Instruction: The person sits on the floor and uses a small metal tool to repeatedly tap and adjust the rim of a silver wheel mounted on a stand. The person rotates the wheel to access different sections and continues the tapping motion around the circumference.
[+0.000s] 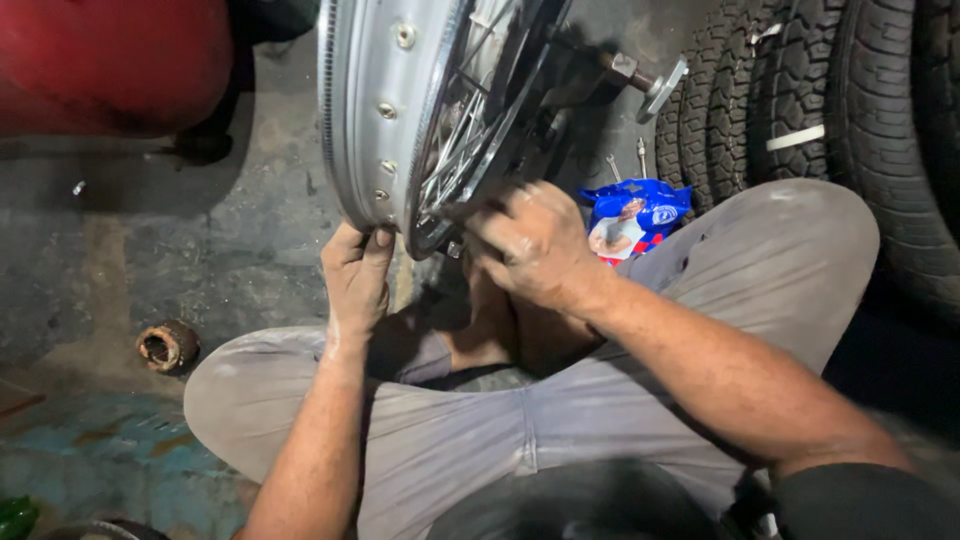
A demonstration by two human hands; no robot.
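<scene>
Blue, white and red plastic packet (633, 217) lies on the concrete floor just beyond the right hand (533, 243), beside the knee. Bare silver spoked metal wheel rim (400, 110) stands upright over the crossed legs. Left hand (356, 277) fingers curl onto the rim's lower edge; right-hand fingers are bent against the spokes, grip unclear. Black treaded tyres (860, 120) crowd the right; open floor left, with a rusty round part (167, 346).

Shiny metal wheel rim (365, 110), matt rough concrete floor (200, 260), knobbly rubber tyres (800, 90).
</scene>
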